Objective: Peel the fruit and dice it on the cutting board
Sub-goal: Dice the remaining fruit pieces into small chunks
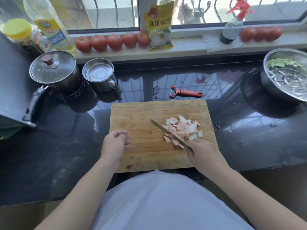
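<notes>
Nearest, the right hand (201, 151) curls its grip round the handle of a long steel knife (167, 132), blade lying through the pale pink-and-white fruit pieces (181, 128) heaped near the right edge of the scored bamboo cutting board (141, 117) at the dark desk's front edge. The left hand (114, 142) rests loosely curled and empty at the board's left edge. Peeling looks done and dicing nearly so; the handle is hidden, and blur obscures how even the pieces are.

Lying on the dark glossy countertop (249, 146): a wooden cutting board (141, 123) at front centre, a red peeler (186, 92) just behind it. Standing farther left, a lidded pot (54, 72) beside a steel cup (99, 75); sitting far right, a metal bowl (285, 80).
</notes>
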Motion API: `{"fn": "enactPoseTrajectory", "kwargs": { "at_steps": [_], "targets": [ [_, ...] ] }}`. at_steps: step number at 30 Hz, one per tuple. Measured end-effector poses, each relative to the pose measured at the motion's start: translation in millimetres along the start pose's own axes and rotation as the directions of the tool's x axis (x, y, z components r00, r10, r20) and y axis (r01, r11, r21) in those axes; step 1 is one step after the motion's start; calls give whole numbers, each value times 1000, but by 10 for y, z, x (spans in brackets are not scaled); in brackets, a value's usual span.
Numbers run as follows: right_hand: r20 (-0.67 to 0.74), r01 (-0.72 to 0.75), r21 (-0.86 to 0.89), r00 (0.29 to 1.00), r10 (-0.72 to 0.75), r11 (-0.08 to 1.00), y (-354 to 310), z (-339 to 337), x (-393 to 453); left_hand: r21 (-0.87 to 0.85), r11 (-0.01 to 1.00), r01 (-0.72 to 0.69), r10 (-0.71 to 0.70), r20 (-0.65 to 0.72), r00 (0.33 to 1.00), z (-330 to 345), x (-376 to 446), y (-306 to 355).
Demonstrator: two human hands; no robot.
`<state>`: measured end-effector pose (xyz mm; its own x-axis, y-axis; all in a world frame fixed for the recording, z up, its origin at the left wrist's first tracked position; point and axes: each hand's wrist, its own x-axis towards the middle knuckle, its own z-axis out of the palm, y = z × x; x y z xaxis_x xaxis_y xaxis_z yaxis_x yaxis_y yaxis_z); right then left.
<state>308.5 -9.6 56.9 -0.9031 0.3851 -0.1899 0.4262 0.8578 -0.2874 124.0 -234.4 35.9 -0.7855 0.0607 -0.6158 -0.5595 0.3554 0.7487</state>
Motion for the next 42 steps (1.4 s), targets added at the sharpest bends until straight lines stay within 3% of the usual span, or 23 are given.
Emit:
{"fn": "enactPoseTrajectory", "kwargs": {
  "at_steps": [2,5,7,8,9,11,13,14,20,26,29,31,33,35,38,40,42],
  "targets": [
    [-76,83,-176,992,-97,981,78,-53,-48,43,992,-119,120,-37,992,13,-102,182],
    [-171,59,-294,979,-113,954,184,-129,-39,181,923,-341,354,-49,934,148,-326,389],
    [-211,40,-358,970,-122,933,247,-91,-31,267,825,-498,495,84,865,310,-478,419],
    [-216,34,-384,968,-125,923,258,-66,-35,317,749,-581,536,225,814,410,-526,388],
    [-218,25,-396,969,-120,918,264,-30,-43,372,647,-665,532,404,744,522,-556,333],
    [-229,8,-409,967,-111,912,271,40,-59,442,397,-805,387,715,583,756,-605,194],
    [-245,7,-412,962,-118,911,249,79,-73,445,184,-877,253,840,479,940,-628,63],
    [-251,12,-417,959,-128,909,239,102,-75,445,130,-886,237,854,463,998,-629,28],
    [-267,25,-426,952,-152,904,205,154,-134,428,66,-901,297,854,428,1138,-395,-17],
    [-260,15,-401,957,-130,916,235,172,-194,358,-29,-933,366,873,324,1288,-275,-46],
    [-259,31,-407,954,-148,913,250,163,-209,273,-16,-962,434,869,240,1317,-343,-61],
    [-274,46,-409,947,-170,911,235,157,-222,212,-22,-977,406,895,185,1325,-366,-68],
    [-296,64,-410,934,-199,910,207,158,-232,230,-10,-973,334,918,214,1341,-371,-41],
    [-291,78,-422,932,-216,903,178,168,-240,310,-39,-950,264,920,289,1385,-343,24],
    [-256,91,-449,940,-225,889,150,200,-260,384,-35,-922,265,894,362,1449,-292,116],
    [-244,87,-439,947,-211,894,152,222,-276,411,159,-898,337,832,440,1437,-268,176],
    [-250,64,-411,951,-180,910,172,240,-293,415,407,-814,437,694,572,1341,-256,241]
  ]
}}
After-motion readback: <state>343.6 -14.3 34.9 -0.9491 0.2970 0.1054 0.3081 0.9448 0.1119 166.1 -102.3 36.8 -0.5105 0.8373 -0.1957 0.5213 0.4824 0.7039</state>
